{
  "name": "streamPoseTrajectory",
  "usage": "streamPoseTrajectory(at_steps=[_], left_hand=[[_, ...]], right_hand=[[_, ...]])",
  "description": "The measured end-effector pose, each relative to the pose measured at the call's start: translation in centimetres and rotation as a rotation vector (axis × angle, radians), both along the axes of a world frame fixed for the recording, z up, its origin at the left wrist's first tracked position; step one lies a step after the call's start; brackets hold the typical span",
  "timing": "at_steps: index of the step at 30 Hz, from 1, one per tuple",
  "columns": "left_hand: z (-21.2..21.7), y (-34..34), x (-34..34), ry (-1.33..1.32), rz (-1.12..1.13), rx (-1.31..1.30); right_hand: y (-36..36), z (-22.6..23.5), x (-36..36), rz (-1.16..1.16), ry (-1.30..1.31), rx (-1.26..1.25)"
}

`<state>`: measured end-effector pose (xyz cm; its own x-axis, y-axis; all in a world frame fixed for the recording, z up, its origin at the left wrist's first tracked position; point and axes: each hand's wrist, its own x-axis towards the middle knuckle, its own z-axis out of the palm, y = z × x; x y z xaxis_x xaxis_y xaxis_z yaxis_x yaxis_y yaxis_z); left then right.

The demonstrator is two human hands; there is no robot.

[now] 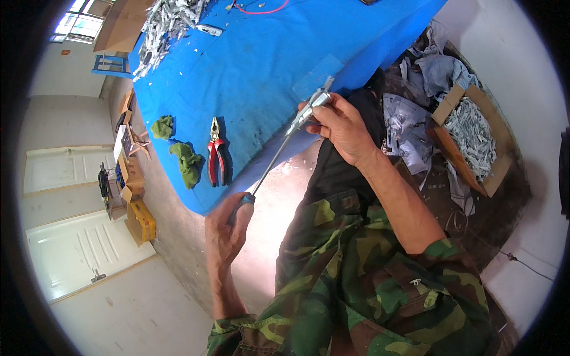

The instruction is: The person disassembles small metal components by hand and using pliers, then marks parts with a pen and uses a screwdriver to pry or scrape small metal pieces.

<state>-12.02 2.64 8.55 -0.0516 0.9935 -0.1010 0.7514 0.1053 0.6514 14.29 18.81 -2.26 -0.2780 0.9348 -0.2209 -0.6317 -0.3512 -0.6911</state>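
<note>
My left hand (224, 228) is closed round the dark blue handle of a screwdriver (272, 161), whose long thin shaft slants up and to the right. In the fingers of my right hand (347, 127) is a slim silver metal part (307, 111) with a short crosspiece near its far end. The shaft's tip meets the near end of this part; exactly how they touch is too small to tell. Both hands are over the near edge of a table with a blue cloth (255, 65). Red-handled pliers (214, 157) lie on the cloth left of the shaft.
Two crumpled green rags (189, 165) lie beside the pliers. A heap of silvery parts (169, 29) covers the table's far left, with a red wire (261, 12) nearby. On the right, an open cardboard box (502, 169) holds similar parts, next to plastic bags (407, 127).
</note>
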Motion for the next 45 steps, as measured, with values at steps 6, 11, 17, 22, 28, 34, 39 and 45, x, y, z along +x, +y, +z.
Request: streamPoseTrajectory(at_steps=[6, 11, 17, 22, 28, 34, 39, 45], left_hand=[[-0.6, -0.5, 1.3, -0.068, 0.071, -0.027], [-1.3, -0.6, 1.9, -0.076, 0.114, -0.03], [-1.9, -0.1, 2.5, -0.1, 0.145, -0.069], [-2.2, 0.2, 3.0, -0.143, 0.164, -0.107], [-3.1, 0.1, 2.9, -0.183, 0.176, -0.08], [-3.0, 0.3, 3.1, -0.205, 0.192, -0.122], [-3.1, 0.0, 4.2, -0.236, 0.208, -0.139], [-3.3, -0.4, 5.9, -0.335, 0.269, -0.191]], right_hand=[[-0.5, -0.2, -0.5, -0.072, 0.065, -0.039], [-1.0, 0.1, -0.9, -0.157, 0.082, -0.039], [-1.2, -0.3, -1.6, -0.226, -0.004, -0.053], [-1.1, 0.3, -1.8, -0.236, -0.07, -0.094], [-1.2, 1.1, -2.2, -0.213, -0.124, -0.072], [-1.3, 0.8, -2.2, -0.214, -0.156, -0.041], [-1.4, 0.1, -2.5, -0.235, -0.176, 0.028], [-1.5, -0.2, -2.6, -0.27, -0.266, 0.097]])
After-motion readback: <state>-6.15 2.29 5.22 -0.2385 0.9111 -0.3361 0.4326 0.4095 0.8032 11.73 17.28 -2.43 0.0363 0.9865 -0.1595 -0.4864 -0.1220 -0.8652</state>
